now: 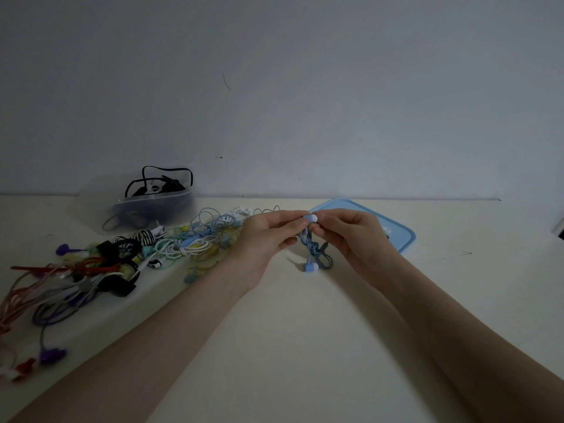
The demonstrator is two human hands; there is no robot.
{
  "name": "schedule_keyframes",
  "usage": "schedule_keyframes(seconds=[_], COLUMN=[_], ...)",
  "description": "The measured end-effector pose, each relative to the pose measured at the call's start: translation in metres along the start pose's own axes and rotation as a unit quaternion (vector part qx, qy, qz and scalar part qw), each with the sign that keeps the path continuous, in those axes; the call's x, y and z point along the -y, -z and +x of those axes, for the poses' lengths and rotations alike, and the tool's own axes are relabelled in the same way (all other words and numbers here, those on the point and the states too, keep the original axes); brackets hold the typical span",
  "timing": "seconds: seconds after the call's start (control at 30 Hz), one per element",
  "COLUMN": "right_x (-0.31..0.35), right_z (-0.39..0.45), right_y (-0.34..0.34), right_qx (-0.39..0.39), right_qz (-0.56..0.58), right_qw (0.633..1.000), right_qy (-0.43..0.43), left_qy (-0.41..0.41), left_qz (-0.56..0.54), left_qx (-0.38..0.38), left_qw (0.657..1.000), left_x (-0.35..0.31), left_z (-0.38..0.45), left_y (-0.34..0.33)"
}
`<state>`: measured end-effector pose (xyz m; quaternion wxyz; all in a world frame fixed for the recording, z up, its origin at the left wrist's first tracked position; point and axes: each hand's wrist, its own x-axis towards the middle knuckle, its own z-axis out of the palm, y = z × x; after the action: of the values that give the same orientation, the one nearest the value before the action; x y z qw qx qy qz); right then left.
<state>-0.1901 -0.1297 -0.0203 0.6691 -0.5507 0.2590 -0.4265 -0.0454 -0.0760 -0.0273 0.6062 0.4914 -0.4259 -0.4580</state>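
Observation:
A blue wired earphone set (314,251) hangs in a small bundle between my hands above the pale table (305,331). My left hand (268,236) pinches its cable near the top. My right hand (348,233) pinches the upper earbud, blue with a white tip, at the fingertips. The second earbud dangles at the bottom of the bundle, close to the tabletop. Both forearms reach in from the bottom of the view.
A tangle of coloured earphones and cables (189,239) spreads over the table's left side. A clear plastic tub (155,206) with black cables stands at the back left by the wall. A blue lid (393,230) lies behind my right hand.

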Motion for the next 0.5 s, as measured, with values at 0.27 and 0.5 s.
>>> schedule_keyframes(seconds=[0.27, 0.5], right_x=[-0.0024, -0.0021], right_z=[0.0006, 0.0015], right_y=[-0.0011, 0.0004], right_qx=[-0.001, -0.017], right_qz=[-0.051, -0.093], right_qw=[0.998, 0.995], right_qy=[0.023, 0.042], left_qy=[0.078, 0.097], left_qz=[-0.115, -0.098], left_qx=[-0.005, -0.015], left_qw=[0.990, 0.990], left_x=[-0.0021, -0.0038], left_z=[-0.0005, -0.0001], left_y=[-0.0012, -0.0025])
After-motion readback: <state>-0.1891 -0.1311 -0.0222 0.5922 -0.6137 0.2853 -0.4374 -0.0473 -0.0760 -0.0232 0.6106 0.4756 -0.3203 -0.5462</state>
